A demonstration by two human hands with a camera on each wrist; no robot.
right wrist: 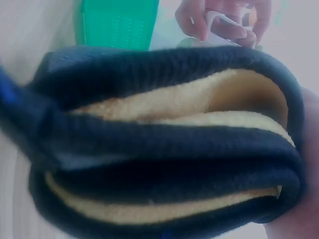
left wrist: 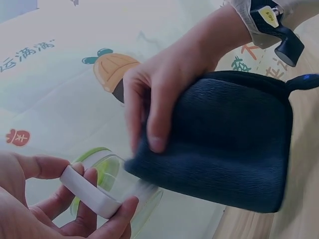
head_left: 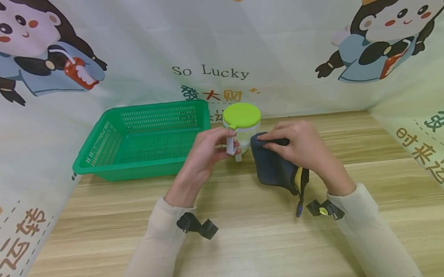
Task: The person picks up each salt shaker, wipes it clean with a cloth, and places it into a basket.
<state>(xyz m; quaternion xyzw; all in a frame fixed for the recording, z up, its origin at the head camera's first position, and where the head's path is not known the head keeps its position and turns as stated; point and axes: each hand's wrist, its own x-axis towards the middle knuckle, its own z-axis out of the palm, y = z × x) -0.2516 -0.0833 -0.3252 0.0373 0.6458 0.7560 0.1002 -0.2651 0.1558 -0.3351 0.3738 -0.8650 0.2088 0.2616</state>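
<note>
A clear jug (head_left: 249,134) with a lime-green lid (head_left: 242,115) stands on the table by the back wall. My left hand (head_left: 206,148) pinches its white handle (left wrist: 91,191) between thumb and fingers. In my right hand (head_left: 299,142) is a folded dark blue cloth (head_left: 273,165), gripped near its top edge, with a loop (head_left: 300,203) dangling below. Pale yellow lining (right wrist: 164,102) shows between its folds in the right wrist view. The cloth hangs close beside the jug and overlaps it in the left wrist view.
Left of the jug is a green plastic basket (head_left: 121,172) with slotted sides. The wood-grain table (head_left: 241,237) runs up to a printed white backdrop (head_left: 150,38), which also rises at both sides. Small cameras (head_left: 197,226) are strapped at both wrists.
</note>
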